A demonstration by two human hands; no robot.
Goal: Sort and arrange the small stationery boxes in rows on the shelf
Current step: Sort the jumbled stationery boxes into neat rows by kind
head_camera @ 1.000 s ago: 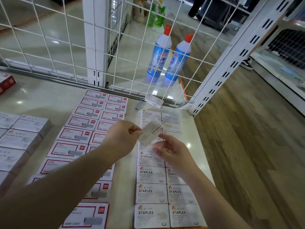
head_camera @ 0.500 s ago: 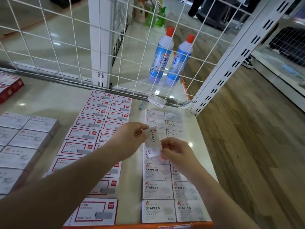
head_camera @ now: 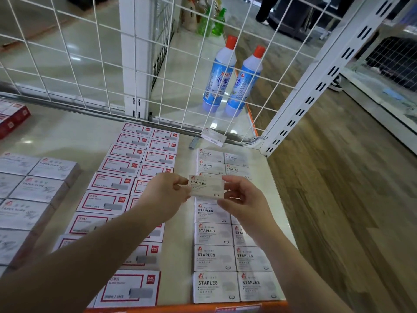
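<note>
Pinching one staples box (head_camera: 206, 185) level, left hand (head_camera: 163, 196) and right hand (head_camera: 244, 199), above shelf (head_camera: 180, 256) rows

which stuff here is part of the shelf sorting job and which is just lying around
Job:
- staples box, pinched by left hand and right hand
- staples rows
- red-bordered boxes
- paper clip boxes
- shelf

Lying about:
- two bottles behind the wire grid
- price tag
</note>
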